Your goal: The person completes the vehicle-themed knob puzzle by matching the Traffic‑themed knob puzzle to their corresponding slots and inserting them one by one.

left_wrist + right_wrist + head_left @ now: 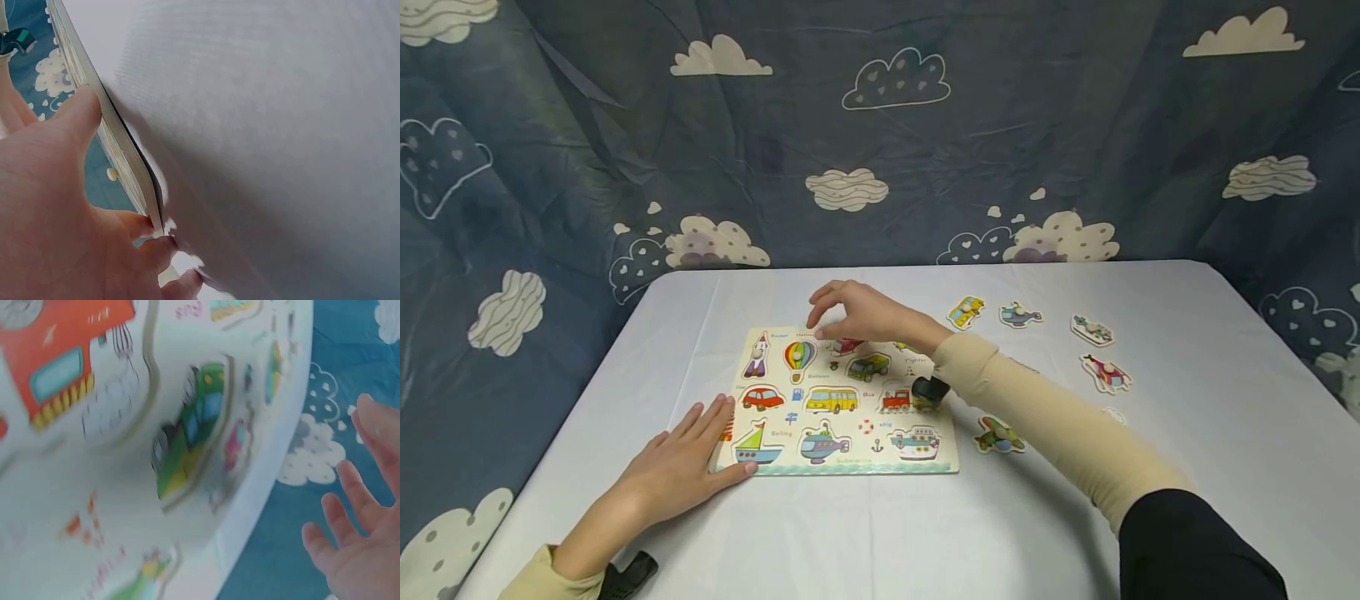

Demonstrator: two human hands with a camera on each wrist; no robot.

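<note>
While the left hand [681,467] rests at the left edge of the picture board [857,468], I can see its fingers stretched out and its thumb at the near corner, touching the board without closing round it. The board lies flat on the white cloth [850,542], its rows of vehicles facing up; I can pick out the balloon [799,358], the red car [763,398] and the yellow bus [832,401]. Over the board's far edge I have the right hand [880,312], its fingers loosely bent and spread apart, with hold of nothing that I can make out from either angle. To the right of the board I count a yellow piece [966,312], a blue piece [1020,315], a pale piece [1092,331] and a red piece [1106,374] lying loose; a green piece [999,435] sits nearer me, just beside the board. The right sleeve [1060,417] hides part of that side from my head view.
</note>
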